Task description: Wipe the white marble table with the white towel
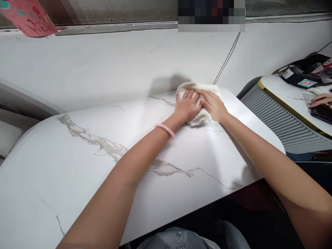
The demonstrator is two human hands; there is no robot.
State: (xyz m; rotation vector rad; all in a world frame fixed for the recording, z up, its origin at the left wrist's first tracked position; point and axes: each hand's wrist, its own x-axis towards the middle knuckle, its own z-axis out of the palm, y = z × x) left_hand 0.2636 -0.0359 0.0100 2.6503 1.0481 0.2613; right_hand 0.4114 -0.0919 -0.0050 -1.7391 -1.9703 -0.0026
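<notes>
A cream-white cloth (198,121) lies bunched on the white marble-patterned tabletop (103,186), near its back edge by the wall. My left hand (188,106) rests flat on the cloth with its fingers spread; a pink coiled band (165,130) circles that wrist. Beside it, my right hand (214,105) also presses down on the cloth, fingers stretched out toward the left hand and touching or nearly touching it. Both palms face down, so the part of the cloth under them is hidden.
A white wall (103,65) runs behind the table, with thin cables (227,58) hanging down it. At right stands a second table (280,90) with a ribbed side, a black item (298,77) and another person's hand (321,100). A pink bag-like object (31,17) sits on the ledge.
</notes>
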